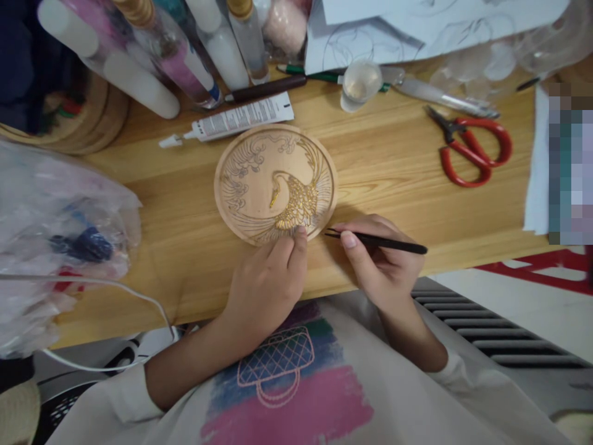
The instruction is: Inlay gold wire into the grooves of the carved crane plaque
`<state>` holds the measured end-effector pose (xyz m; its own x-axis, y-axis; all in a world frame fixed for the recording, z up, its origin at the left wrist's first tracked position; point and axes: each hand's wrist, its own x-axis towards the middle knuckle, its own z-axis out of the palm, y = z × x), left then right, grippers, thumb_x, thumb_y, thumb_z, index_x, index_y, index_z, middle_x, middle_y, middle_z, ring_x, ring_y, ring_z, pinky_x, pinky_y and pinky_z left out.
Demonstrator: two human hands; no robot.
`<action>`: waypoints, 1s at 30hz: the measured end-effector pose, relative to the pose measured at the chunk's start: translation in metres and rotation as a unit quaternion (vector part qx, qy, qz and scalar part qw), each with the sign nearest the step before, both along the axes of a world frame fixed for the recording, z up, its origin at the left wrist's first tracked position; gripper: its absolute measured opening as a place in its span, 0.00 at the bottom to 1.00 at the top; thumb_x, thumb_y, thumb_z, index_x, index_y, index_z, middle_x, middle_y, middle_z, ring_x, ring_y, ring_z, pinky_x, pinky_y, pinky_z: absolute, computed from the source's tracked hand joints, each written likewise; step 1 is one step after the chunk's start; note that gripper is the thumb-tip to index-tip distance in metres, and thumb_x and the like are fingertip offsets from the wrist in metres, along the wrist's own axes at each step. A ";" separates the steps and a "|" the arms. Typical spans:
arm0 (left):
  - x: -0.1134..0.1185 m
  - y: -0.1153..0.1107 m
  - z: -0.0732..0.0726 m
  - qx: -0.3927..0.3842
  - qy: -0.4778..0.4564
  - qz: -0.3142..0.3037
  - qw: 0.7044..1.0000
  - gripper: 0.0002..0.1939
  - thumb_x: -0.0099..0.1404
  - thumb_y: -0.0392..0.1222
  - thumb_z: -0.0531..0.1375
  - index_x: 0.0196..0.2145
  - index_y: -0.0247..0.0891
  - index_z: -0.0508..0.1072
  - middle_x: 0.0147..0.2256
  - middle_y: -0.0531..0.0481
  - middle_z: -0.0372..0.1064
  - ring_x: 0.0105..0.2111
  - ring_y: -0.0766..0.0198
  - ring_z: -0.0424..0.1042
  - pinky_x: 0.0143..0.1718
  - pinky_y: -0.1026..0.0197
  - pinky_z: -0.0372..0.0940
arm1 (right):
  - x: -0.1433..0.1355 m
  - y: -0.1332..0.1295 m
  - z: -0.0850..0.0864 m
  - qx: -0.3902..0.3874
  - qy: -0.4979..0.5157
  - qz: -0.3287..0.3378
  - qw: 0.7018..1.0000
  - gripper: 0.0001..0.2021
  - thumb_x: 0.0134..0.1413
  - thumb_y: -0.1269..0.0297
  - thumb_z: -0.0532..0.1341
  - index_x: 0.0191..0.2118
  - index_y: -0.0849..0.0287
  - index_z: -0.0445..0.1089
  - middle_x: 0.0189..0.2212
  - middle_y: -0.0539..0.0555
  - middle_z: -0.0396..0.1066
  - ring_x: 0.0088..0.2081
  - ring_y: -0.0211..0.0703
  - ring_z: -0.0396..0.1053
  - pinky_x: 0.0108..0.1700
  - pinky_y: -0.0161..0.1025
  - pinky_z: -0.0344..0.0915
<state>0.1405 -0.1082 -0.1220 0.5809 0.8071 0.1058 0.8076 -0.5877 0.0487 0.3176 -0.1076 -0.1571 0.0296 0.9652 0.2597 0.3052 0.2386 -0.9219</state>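
Observation:
A round wooden plaque [259, 179] lies on the table, carved with a bird whose body carries gold lines; other carved lines around it look dark. My left hand [273, 272] rests at the plaque's lower edge, fingers bent and pressed together, with a fingertip on the carving below the gold part. Whatever might be under that fingertip is hidden. Just right of the plaque, my right hand [384, 259] holds black tweezers [393, 243] between thumb and fingers. The tweezers' tips point left, close to the plaque's rim, and look slightly apart.
Behind the plaque lies a white tube [245, 117], with bottles [185, 68] beyond. A small clear cup [360, 85] and red-handled scissors [477, 151] are at the back right. Plastic bags [69, 216] and a white cable [115, 284] occupy the left. Drawn papers [370, 37] lie at the back.

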 end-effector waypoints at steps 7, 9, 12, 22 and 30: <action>0.000 0.000 -0.002 -0.003 -0.003 0.003 1.000 0.12 0.68 0.28 0.54 0.47 0.26 0.73 0.27 0.51 0.73 0.24 0.61 0.72 0.22 0.60 0.63 | 0.000 0.000 0.001 0.003 -0.043 0.001 0.999 0.09 0.56 0.72 0.66 0.42 0.52 0.78 0.36 0.50 0.78 0.38 0.40 0.75 0.42 0.39 0.73; 0.000 0.000 -0.002 0.001 -0.007 -0.001 1.000 0.12 0.68 0.28 0.54 0.47 0.25 0.73 0.27 0.50 0.73 0.24 0.61 0.72 0.22 0.60 0.63 | 0.000 0.000 0.000 0.000 -0.048 0.005 0.999 0.11 0.56 0.72 0.67 0.43 0.51 0.78 0.38 0.50 0.78 0.39 0.40 0.75 0.43 0.39 0.73; 0.001 0.001 -0.002 0.008 -0.008 0.001 1.000 0.12 0.68 0.28 0.54 0.46 0.26 0.73 0.27 0.51 0.72 0.24 0.62 0.72 0.22 0.60 0.63 | 0.001 0.000 -0.001 0.000 -0.049 0.014 0.999 0.12 0.56 0.72 0.67 0.44 0.51 0.78 0.38 0.50 0.78 0.40 0.40 0.75 0.43 0.40 0.73; -0.002 0.003 -0.002 0.034 -0.005 0.005 0.999 0.13 0.68 0.27 0.50 0.43 0.28 0.74 0.25 0.51 0.70 0.23 0.62 0.70 0.23 0.60 0.62 | 0.000 -0.002 0.000 -0.031 -0.027 0.012 0.999 0.08 0.58 0.71 0.65 0.41 0.51 0.77 0.37 0.50 0.78 0.39 0.40 0.76 0.42 0.40 0.74; -0.003 -0.001 -0.014 0.041 -0.049 0.017 0.998 0.16 0.69 0.25 0.48 0.45 0.27 0.74 0.28 0.48 0.71 0.28 0.60 0.72 0.25 0.61 0.65 | 0.029 0.039 0.018 0.034 -0.175 0.115 0.977 0.11 0.65 0.69 0.57 0.50 0.53 0.70 0.45 0.54 0.78 0.48 0.44 0.76 0.52 0.45 0.73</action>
<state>0.1377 -0.1087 -0.1357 0.5373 0.8123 0.2270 0.8206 -0.5656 0.0816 0.3465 -0.0688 -0.1394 -0.2884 0.9163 0.2778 0.5302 0.3945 -0.7505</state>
